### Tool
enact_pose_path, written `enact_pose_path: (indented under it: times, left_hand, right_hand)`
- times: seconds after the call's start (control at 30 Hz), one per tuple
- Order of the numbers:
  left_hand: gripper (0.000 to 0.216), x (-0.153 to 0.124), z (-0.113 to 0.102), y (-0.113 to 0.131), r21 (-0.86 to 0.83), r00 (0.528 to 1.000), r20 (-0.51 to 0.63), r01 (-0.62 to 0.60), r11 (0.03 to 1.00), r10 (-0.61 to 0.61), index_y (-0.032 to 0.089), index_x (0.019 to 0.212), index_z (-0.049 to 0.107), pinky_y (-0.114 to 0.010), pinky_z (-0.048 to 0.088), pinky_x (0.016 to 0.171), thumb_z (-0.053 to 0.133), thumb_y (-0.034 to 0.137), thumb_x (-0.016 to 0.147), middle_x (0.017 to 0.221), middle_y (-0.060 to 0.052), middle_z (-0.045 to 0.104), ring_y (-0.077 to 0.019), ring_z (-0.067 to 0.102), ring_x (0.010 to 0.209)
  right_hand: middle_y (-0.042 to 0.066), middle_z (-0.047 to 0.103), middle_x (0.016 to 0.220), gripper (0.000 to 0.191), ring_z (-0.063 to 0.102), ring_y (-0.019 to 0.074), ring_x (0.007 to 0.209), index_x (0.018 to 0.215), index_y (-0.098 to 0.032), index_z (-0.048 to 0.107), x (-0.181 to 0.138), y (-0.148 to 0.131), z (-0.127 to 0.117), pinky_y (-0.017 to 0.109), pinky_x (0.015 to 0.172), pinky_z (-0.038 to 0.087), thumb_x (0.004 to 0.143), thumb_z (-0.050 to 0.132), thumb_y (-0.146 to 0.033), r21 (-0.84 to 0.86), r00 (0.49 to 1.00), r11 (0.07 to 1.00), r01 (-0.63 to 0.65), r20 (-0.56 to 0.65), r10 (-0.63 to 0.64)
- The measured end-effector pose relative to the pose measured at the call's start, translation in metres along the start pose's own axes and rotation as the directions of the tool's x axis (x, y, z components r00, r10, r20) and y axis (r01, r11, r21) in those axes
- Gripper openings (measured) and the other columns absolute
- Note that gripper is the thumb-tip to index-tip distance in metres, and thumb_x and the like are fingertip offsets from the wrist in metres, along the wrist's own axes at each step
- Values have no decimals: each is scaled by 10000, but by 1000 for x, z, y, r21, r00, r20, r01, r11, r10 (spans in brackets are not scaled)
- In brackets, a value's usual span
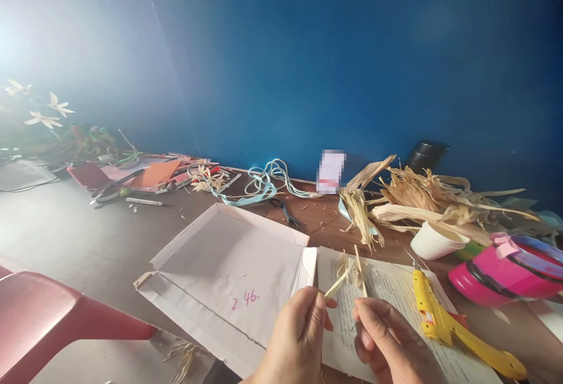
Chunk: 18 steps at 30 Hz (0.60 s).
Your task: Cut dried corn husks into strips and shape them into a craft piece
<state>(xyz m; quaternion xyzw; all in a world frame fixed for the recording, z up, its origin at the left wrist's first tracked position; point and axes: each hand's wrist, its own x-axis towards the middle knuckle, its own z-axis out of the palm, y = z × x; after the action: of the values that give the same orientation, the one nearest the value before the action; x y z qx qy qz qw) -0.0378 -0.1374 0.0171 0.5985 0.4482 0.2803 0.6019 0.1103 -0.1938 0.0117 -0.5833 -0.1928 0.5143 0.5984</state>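
My left hand point(295, 332) is closed, thumb against fingers, on a narrow pale strip of dried husk point(338, 284). Close beside it, my right hand point(382, 332) pinches a thin straw-coloured stalk point(359, 264) that points up and away. Both hands are above an open printed book point(391, 281), where more loose husk fibres lie. At the right of the book rests a yellow glue gun point(442, 319), its nozzle pointing away from me. To the left, an open shallow white box point(211, 278) bears the handwritten "2.46".
A heap of dried corn husks point(422, 193) lies behind a white paper cup point(435, 240) and a pink container point(497, 272). Dark scissors point(285, 214), light-blue cord point(277, 170) and coloured paper point(153, 176) lie farther back. A red stool point(53, 319) stands at the left.
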Motion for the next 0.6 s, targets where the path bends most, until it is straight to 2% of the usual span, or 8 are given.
enact_pose_path:
  times: [0.2,0.3,0.4,0.5,0.6]
  left_hand:
    - [567,4,2,-6,-99,1000,-23,5,995,-8,167,944,640,-258,433,636,481,704,852,794,-53,576,-151,521,698]
    - [586,5,4,-6,-207,999,31,42,978,-36,146,1009,633,-234,417,506,524,694,833,749,-18,522,-110,487,562]
    - [620,6,3,-4,-301,990,120,109,947,-76,116,987,622,-228,425,472,537,707,817,708,6,496,-93,502,485]
    - [649,6,2,-4,-344,981,165,154,926,-102,97,936,626,-225,436,493,558,725,789,679,12,494,-96,535,483]
    - [640,6,0,-3,-329,982,149,156,931,-113,88,946,643,-220,434,526,597,703,774,668,13,499,-94,536,521]
  right_hand:
    - [-10,651,639,381,531,92,535,833,-210,772,0,-1,8,179,520,489,592,900,-475,130,996,991,-22,-86,34]
    - [6,689,691,494,592,120,580,920,-200,788,-2,0,11,205,547,533,518,938,-444,129,991,991,-19,-126,36]
    - [-21,651,629,535,588,116,572,1019,-216,775,-7,-3,14,206,568,535,554,925,-433,112,993,994,2,-119,11]
    - [-26,628,610,452,567,113,554,924,-218,767,-11,-8,16,217,568,522,568,913,-456,99,997,995,-13,-78,21]
    - [-28,609,613,364,539,103,546,770,-212,719,-11,-7,14,204,551,489,601,887,-488,38,999,999,-10,-35,11]
